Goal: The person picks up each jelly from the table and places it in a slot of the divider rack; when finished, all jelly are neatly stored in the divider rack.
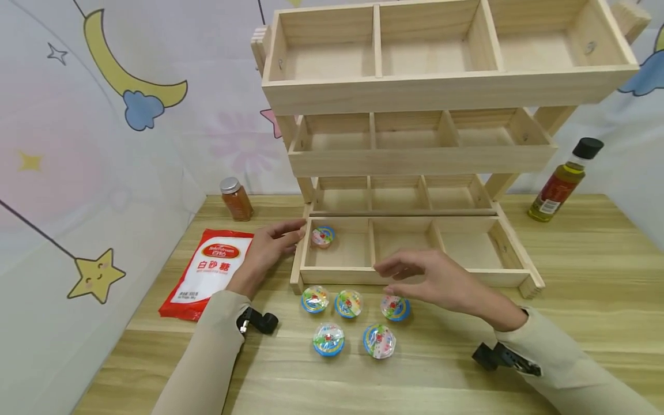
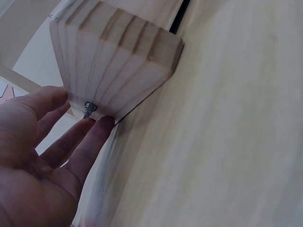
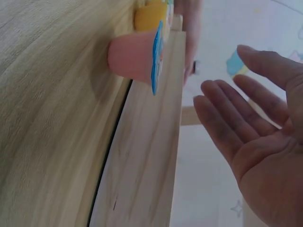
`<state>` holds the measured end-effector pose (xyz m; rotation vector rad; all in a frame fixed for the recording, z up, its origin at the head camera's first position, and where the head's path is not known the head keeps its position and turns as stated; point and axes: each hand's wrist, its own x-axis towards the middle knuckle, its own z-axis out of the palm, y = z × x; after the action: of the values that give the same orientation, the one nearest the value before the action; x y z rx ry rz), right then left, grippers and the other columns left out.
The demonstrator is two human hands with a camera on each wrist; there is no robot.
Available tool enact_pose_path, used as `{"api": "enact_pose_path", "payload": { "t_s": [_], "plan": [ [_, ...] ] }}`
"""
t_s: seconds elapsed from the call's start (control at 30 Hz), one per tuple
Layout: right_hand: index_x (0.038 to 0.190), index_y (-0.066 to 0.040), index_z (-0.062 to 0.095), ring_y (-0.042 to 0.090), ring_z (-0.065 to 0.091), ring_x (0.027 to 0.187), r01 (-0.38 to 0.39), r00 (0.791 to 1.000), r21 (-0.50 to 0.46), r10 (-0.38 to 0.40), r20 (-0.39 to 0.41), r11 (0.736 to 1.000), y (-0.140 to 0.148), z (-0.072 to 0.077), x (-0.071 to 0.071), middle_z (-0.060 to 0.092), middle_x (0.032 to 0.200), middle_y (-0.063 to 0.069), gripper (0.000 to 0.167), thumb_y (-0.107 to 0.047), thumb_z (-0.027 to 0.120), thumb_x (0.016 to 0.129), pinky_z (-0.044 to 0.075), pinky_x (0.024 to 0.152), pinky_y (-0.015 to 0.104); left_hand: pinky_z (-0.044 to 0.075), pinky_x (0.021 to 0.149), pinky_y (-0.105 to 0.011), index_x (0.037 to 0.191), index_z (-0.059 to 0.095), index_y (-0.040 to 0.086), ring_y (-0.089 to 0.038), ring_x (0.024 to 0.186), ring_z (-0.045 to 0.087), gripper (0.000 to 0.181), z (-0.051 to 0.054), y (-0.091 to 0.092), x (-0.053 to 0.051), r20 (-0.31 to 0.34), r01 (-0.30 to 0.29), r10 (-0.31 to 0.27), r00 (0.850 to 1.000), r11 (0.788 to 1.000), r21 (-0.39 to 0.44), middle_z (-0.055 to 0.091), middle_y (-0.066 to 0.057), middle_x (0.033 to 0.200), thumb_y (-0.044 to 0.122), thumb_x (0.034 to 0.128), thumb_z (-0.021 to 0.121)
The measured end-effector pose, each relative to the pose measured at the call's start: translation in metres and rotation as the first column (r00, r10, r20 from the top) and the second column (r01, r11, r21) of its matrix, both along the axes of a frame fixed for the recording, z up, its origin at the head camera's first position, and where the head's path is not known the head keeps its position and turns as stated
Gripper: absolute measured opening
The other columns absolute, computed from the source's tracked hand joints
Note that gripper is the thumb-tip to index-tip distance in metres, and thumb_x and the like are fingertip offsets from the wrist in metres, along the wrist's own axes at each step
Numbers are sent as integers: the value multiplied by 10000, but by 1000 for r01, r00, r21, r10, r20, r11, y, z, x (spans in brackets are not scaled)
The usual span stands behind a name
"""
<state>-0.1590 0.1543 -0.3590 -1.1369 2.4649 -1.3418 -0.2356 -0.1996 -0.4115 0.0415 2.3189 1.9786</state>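
Observation:
The left hand point(image 1: 270, 249) rests its fingers on the left side of the wooden rack's bottom tray point(image 1: 337, 275); in the left wrist view its fingertips touch the wooden end point(image 2: 113, 61) beside a small bolt. My right hand point(image 1: 436, 282) hovers, fingers apart and holding nothing, over the tray's front edge, just above a jelly cup point(image 1: 395, 308). Four more cups, among them one point(image 1: 328, 339) nearer the front, stand on the table. Another cup point(image 1: 323, 236) lies in the tray's left compartment. In the right wrist view a pink cup point(image 3: 135, 56) stands beside the open palm point(image 3: 265, 127).
A white-and-red sugar bag point(image 1: 212, 271) lies at the left, with an orange-brown jar point(image 1: 236, 199) behind it. An oil bottle point(image 1: 562, 183) stands right of the rack. Three higher tiers, the topmost point(image 1: 446, 92) included, rise behind the bottom tray.

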Motion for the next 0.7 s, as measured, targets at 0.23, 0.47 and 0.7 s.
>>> {"api": "enact_pose_path", "payload": {
  "t_s": [0.23, 0.47, 0.7],
  "plan": [
    [1229, -28, 748, 287, 734, 1087, -72, 997, 2, 72, 40, 997, 6, -2, -1, 762, 1183, 115, 293, -89, 820, 951, 601, 963, 409, 591, 937, -272, 1416, 693, 69, -166, 1188, 662, 405, -1, -1, -1, 22, -15, 14, 1000, 1000, 2, 645, -100, 1450, 214, 1039, 727],
    [1214, -40, 760, 243, 727, 1068, -114, 992, 66, 110, 61, 991, 10, -4, -2, 759, 1165, 85, 292, -110, 832, 940, 608, 939, 387, 584, 946, -262, 1420, 691, 70, -156, 1203, 655, 418, 0, -1, 0, 26, -12, 12, 1000, 1000, 10, 638, -105, 1461, 227, 1035, 735],
    [1209, -43, 762, 159, 717, 1056, -158, 987, 135, 153, 43, 978, 9, -8, -3, 755, 1172, 57, 295, -113, 839, 932, 604, 941, 349, 580, 947, -252, 1437, 672, 54, -139, 1189, 658, 423, -1, -2, -1, 17, 4, -4, 1000, 1000, 14, 624, -125, 1475, 211, 1046, 718]
  ]
}}
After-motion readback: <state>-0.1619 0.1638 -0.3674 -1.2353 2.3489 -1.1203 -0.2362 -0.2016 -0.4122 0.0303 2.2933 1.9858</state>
